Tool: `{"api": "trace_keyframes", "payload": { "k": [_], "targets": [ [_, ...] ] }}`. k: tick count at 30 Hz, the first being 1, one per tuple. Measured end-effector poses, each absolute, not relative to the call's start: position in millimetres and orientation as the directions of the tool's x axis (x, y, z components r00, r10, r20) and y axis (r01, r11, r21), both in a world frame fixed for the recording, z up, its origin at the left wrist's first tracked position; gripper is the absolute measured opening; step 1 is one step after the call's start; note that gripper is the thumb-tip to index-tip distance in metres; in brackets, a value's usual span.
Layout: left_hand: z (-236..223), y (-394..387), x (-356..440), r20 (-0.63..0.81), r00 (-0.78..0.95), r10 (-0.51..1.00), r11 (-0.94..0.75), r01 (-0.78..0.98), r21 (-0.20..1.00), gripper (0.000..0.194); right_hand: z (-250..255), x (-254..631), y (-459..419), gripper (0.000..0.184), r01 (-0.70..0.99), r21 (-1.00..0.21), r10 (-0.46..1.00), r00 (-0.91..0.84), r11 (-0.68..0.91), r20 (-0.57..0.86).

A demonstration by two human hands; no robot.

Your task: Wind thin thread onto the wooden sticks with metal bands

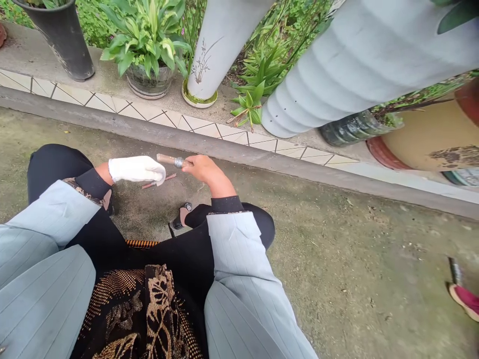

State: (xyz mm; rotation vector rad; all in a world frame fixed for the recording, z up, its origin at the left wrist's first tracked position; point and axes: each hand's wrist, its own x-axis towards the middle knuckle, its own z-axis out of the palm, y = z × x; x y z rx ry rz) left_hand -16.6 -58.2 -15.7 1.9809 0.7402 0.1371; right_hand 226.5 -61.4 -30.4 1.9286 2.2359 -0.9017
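Note:
My left hand (136, 169) wears a white knitted glove, its fingers curled down and inward. What the glove holds, if anything, is hidden. My bare right hand (205, 168) is wrapped round one end of a short wooden stick (166, 159). Silvery wire or tape binds the stick beside my fingers, and its free end points left, just above the gloved fingertips. A thin reddish twig (149, 185) shows beneath the glove, partly covered by it. I cannot tell whether the twig is on the ground or touched by the glove.
Past my knees runs a low tiled ledge (172, 118). On it stand a dark pot (69, 45), a leafy potted plant (149, 82), a tall white planter (213, 55) and a ribbed grey planter (337, 70). A red shoe (466, 299) shows on the concrete at right.

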Motion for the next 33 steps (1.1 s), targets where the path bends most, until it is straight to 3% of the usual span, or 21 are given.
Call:
{"api": "trace_keyframes", "payload": {
  "k": [3,6,8,10,13,17,19,21,23,25,28,30,33],
  "targets": [
    [-12,-51,-22,-0.206,0.821,0.532,-0.408,0.462,0.787,0.032,-25,223,-65,0.019,0.910,-0.411,0.772,-0.301,0.057,-0.559],
    [-10,-46,-25,-0.144,0.785,0.602,-0.435,0.473,0.766,0.027,-22,220,-69,0.020,0.818,-0.572,0.542,-0.505,0.052,-0.672],
    [-10,-45,-24,-0.142,0.757,0.637,-0.408,0.488,0.772,0.026,-19,218,-72,0.022,0.686,-0.726,0.366,-0.687,0.043,-0.627],
    [-14,-44,-22,-0.154,0.726,0.670,-0.375,0.511,0.774,0.027,-15,219,-75,0.028,0.525,-0.851,0.288,-0.814,-0.008,-0.505],
    [-26,-45,-18,-0.164,0.705,0.690,-0.332,0.508,0.795,0.029,-7,227,-77,0.036,0.305,-0.949,0.475,-0.825,-0.080,-0.306],
    [-38,-53,-10,-0.231,0.801,0.552,-0.276,0.437,0.856,0.036,-7,241,-70,0.033,0.135,-0.990,0.916,-0.391,-0.040,-0.090],
    [-34,-57,-7,-0.248,0.838,0.486,-0.266,0.412,0.871,0.039,-15,243,-64,0.029,0.249,-0.966,0.979,-0.172,-0.066,-0.111],
    [-25,-59,-7,-0.230,0.846,0.481,-0.303,0.406,0.862,0.039,-23,241,-60,0.023,0.491,-0.863,0.980,-0.082,-0.118,-0.180],
    [-16,-59,-8,-0.206,0.842,0.499,-0.374,0.423,0.825,0.037,-28,236,-60,0.018,0.724,-0.683,0.955,-0.125,-0.096,-0.268],
    [-10,-56,-12,-0.192,0.825,0.531,-0.432,0.458,0.777,0.034,-29,229,-64,0.014,0.820,-0.572,0.853,-0.299,0.000,-0.429],
    [-12,-49,-18,-0.173,0.791,0.587,-0.441,0.492,0.751,0.029,-23,224,-71,0.015,0.717,-0.694,0.496,-0.625,0.059,-0.604],
    [-18,-45,-21,-0.158,0.764,0.626,-0.396,0.486,0.779,0.028,-16,226,-74,0.021,0.551,-0.835,0.377,-0.774,0.004,-0.509],
    [-27,-42,-21,-0.136,0.706,0.695,-0.299,0.456,0.839,0.032,-5,236,-76,0.033,0.252,-0.966,0.615,-0.753,-0.059,-0.234]
  ]
}}
